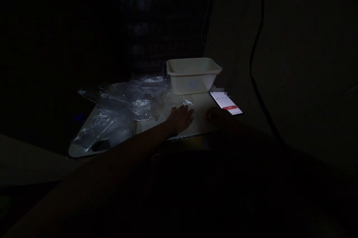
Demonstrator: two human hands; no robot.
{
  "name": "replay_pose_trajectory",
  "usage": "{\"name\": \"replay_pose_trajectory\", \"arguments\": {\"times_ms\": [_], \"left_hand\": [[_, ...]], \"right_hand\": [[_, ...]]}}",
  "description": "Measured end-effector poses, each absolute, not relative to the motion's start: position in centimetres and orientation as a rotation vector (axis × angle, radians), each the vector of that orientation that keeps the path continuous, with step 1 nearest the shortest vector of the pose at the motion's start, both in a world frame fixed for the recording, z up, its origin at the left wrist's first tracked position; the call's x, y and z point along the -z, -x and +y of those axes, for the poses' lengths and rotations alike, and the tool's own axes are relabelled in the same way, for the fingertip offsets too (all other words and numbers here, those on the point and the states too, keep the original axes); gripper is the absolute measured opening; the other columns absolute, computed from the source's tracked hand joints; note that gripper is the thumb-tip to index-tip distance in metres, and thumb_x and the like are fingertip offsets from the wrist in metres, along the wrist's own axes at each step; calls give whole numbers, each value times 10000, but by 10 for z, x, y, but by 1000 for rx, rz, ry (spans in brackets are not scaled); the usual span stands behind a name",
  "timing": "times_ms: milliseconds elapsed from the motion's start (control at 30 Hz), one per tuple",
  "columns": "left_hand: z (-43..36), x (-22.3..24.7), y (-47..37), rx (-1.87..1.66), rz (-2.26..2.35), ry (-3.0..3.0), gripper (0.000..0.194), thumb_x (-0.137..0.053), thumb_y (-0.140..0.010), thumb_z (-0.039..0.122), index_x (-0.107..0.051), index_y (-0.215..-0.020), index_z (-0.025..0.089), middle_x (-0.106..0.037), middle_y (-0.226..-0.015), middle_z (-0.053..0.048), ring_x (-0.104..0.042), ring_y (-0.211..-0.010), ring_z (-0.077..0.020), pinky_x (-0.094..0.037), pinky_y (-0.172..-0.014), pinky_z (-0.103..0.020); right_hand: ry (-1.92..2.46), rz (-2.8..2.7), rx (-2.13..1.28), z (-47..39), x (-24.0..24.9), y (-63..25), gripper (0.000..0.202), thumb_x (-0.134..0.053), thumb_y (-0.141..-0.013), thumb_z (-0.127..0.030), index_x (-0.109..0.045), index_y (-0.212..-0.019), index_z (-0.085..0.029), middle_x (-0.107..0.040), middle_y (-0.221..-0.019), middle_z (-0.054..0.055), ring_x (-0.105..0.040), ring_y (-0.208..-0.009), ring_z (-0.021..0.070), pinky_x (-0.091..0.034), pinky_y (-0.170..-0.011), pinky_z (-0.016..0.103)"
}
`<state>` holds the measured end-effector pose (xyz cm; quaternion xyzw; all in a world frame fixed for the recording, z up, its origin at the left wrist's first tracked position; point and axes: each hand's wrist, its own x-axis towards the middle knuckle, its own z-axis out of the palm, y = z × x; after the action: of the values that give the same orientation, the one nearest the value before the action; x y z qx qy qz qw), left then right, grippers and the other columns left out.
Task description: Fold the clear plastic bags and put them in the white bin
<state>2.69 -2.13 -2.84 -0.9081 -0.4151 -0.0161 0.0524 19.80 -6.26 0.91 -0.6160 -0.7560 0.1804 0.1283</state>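
The scene is very dark. My left hand point(181, 118) lies on the pale table point(198, 118) with its fingers spread, just below a small piece of clear plastic point(188, 102). To its right, my right hand point(215, 115) is in deep shadow near the table's front edge, its fingers too dark to make out. Beside that hand a lit phone point(228, 103) lies screen up. Crumpled clear plastic bags point(125, 107) cover the left part of the table. Behind my hands stands a white rectangular tub point(192, 83); its contents cannot be seen.
A dark object point(101, 145) lies at the front left of the table. On the right, a black cable point(253, 70) hangs down along the wall. A thin looped cord point(204, 40) hangs behind the tub.
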Motion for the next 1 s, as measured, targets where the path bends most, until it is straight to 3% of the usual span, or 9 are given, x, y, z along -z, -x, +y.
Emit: {"name": "replay_pose_trajectory", "arguments": {"times_ms": [100, 200, 300, 400, 600, 700, 800, 1000], "left_hand": [[-20, 29, -26, 69, -1263, 2755, 443, -176, -828, 374, -336, -1188, 172, -359, -1241, -121, -294, -1139, -250, -297, -821, -422], [-19, 30, -25, 81, -1249, 2753, 438, -178, -827, 374, -340, -1182, 174, -366, -1236, -119, -300, -1137, -247, -301, -819, -415], [-18, 29, -24, 80, -1208, 2768, 441, -213, -817, 387, -346, -1175, 166, -369, -1232, -126, -315, -1127, -248, -308, -816, -410], [-17, 29, -22, 123, -1204, 2767, 433, -257, -804, 395, -372, -1145, 155, -397, -1207, -123, -351, -1099, -244, -308, -824, -411], [-9, 29, -19, 306, -1340, 2740, 400, -235, -820, 335, -389, -1121, 121, -444, -1160, -114, -399, -1059, -195, -335, -841, -344], [-2, 32, -14, 321, -1372, 2745, 394, -236, -820, 282, -393, -1129, 95, -472, -1131, -121, -430, -1032, -181, -346, -846, -318], [4, 35, -9, 311, -1309, 2784, 399, -227, -823, 259, -388, -1148, 93, -467, -1150, -117, -399, -1077, -171, -317, -888, -306], [0, 33, -9, 204, -1257, 2797, 415, -221, -830, 317, -367, -1184, 155, -372, -1255, -101, -318, -1148, -205, -315, -876, -366]], "right_hand": [[1710, -2295, -337, -56, 4, -197, 354, -395, -754, -330, -482, -1041, -141, -585, -920, 77, -528, -825, 160, -394, -700, 264], [1519, -2509, -119, -55, 19, -197, 525, -428, -736, -384, -384, -1178, -104, -442, -1178, 147, -368, -1092, 242, -277, -888, 366], [1436, -2624, -96, -52, 29, -202, 737, -479, -670, -488, -273, -1249, -81, -303, -1279, 186, -238, -1177, 285, -215, -925, 423], [1444, -2665, -160, -48, 33, -208, 927, -576, -541, -537, -223, -1267, -82, -276, -1291, 196, -228, -1183, 291, -216, -927, 433], [1465, -2690, -262, -53, 21, -204, 846, -557, -609, -469, -200, -1277, -93, -236, -1317, 181, -193, -1207, 255, -196, -947, 390], [1487, -2750, -276, -56, 20, -201, 754, -467, -683, -490, -199, -1283, -120, -210, -1331, 158, -172, -1217, 249, -178, -951, 426], [1324, -2875, -210, -59, 24, -203, 655, -355, -747, -500, -230, -1275, -133, -223, -1330, 139, -179, -1218, 242, -170, -946, 459], [1141, -2857, -25, -58, 37, -212, 527, -319, -774, -481, -340, -1225, -209, -310, -1301, 81, -243, -1198, 219, -235, -922, 431]]}}
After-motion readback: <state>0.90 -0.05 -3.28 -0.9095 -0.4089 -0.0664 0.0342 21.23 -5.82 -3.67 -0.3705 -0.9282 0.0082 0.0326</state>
